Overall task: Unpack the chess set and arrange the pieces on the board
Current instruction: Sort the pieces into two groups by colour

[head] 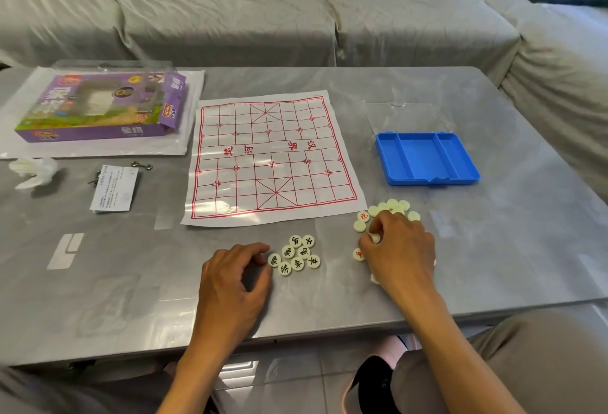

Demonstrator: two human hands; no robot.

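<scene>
left hand (235,268), fingers curled, touches the black-marked pieces (295,255); right hand (396,245) pinches a piece (375,238) among the red-marked pieces (388,211).

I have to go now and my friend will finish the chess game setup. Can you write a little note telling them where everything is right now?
Left hand: fingertips touch the black-lettered pieces, a face-up cluster on the table.
Right hand: pinches one piece over the mixed pile; some there show red letters, others lie blank side up.
Board: paper sheet spread flat, no pieces on it.
Blue tray: emptied, beside the board.
Purple box: far left corner.
Done: unpacking, sorting begun. Left: finish sorting, place every piece on the board.
</scene>
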